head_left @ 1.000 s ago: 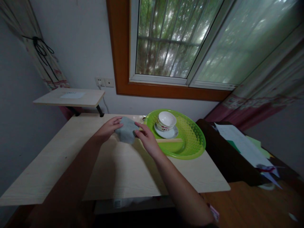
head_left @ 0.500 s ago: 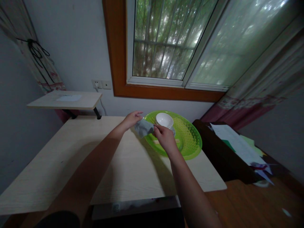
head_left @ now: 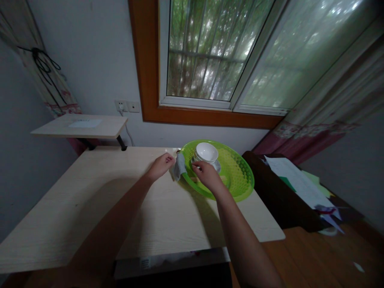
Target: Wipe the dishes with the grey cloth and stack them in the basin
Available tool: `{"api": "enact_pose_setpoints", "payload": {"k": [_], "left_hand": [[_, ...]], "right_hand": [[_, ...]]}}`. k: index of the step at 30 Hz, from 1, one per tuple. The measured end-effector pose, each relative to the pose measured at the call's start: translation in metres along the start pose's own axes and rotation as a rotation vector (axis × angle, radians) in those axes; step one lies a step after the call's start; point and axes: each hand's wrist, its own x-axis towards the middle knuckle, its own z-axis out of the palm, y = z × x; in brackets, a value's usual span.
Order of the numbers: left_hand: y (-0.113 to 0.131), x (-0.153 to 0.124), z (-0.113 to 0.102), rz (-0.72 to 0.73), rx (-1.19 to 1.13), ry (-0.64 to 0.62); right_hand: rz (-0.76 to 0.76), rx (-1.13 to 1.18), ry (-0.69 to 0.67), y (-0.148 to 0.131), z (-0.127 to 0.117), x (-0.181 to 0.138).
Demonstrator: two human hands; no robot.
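Grey soft cloth [head_left: 180, 167], left hand [head_left: 160, 166]

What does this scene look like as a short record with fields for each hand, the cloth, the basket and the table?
left hand: left hand pinches the grey cloth at its left edge
right hand: right hand is over the basket's near rim, fingers by the cloth's right side; contact unclear
cloth: bunched, hanging beside the basket's left rim
basket: green basket holds stacked white bowls on a plate and chopsticks
table: light wooden table, under the window
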Motion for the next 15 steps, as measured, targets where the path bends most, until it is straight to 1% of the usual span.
{"api": "enact_pose_setpoints", "payload": {"k": [2, 3, 6, 11, 15], "left_hand": [[-0.001, -0.009, 0.007, -0.13, -0.194, -0.089], [0.0, -0.013, 0.01, -0.17, -0.284, -0.111], [0.003, -0.021, 0.019, -0.223, -0.474, -0.131], [0.012, -0.026, 0.024, -0.251, -0.55, -0.113], [0.015, -0.022, 0.026, -0.238, -0.502, -0.089]], "right_hand": [[-0.039, 0.024, -0.061, -0.001, 0.006, 0.004], [-0.049, 0.042, -0.099, -0.002, 0.009, 0.006], [-0.09, 0.091, -0.194, -0.005, 0.016, 0.008], [-0.133, 0.073, -0.221, -0.004, 0.019, 0.007], [-0.14, 0.064, -0.218, -0.002, 0.02, 0.007]]}}
